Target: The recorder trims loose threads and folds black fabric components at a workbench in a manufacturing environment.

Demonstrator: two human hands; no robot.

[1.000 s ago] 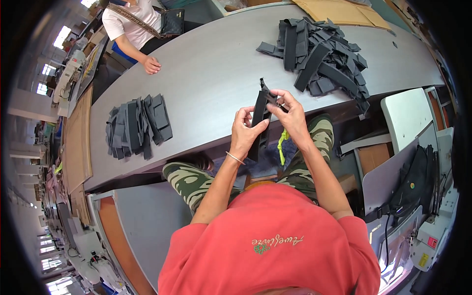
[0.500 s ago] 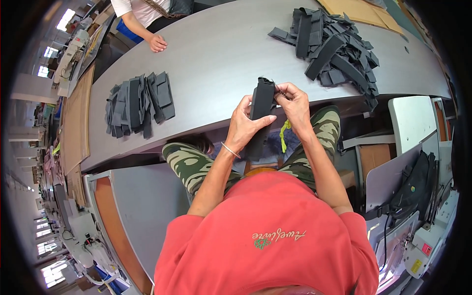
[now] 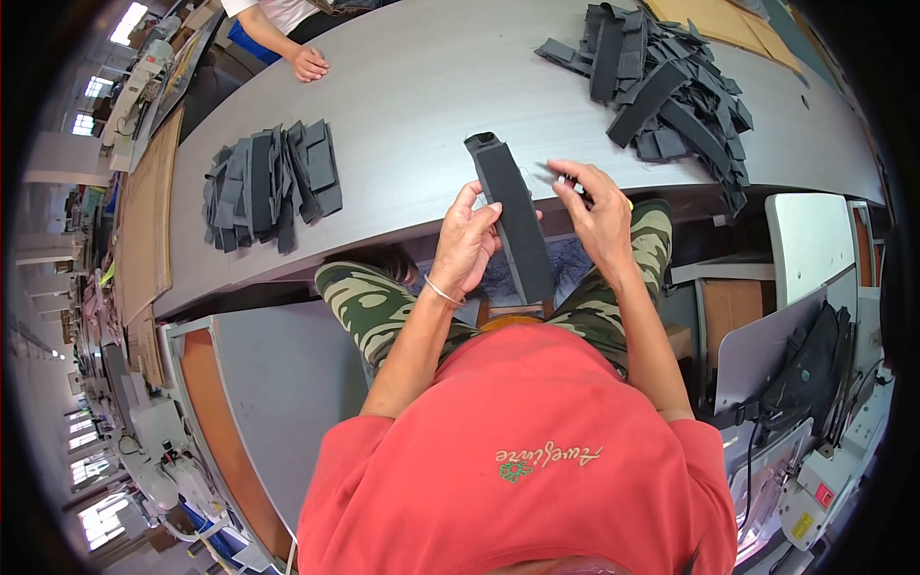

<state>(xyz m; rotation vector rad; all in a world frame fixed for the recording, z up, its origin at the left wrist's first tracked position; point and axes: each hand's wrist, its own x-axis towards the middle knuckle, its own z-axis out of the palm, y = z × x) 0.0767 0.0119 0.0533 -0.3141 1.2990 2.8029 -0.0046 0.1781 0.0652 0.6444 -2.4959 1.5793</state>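
In a workroom, a long grey desk (image 3: 422, 125) curves across the view, with a small pile (image 3: 268, 182) of dark strips at left and a bigger heap (image 3: 661, 96) at far right. Between them, a dark strip (image 3: 517, 225) slants across the desk's near edge, its lower end above the lap. The left hand (image 3: 467, 244) grips it, thumb on top. The right hand (image 3: 604, 220), just beside it, curls around a small, blurred tool (image 3: 573, 180). A co-worker's hand (image 3: 310, 64) rests across the desk.

A cardboard sheet (image 3: 719, 34) lies along the far right of the table (image 3: 412, 115). A black bag (image 3: 803, 369) is located beside a grey panel (image 3: 752, 350).
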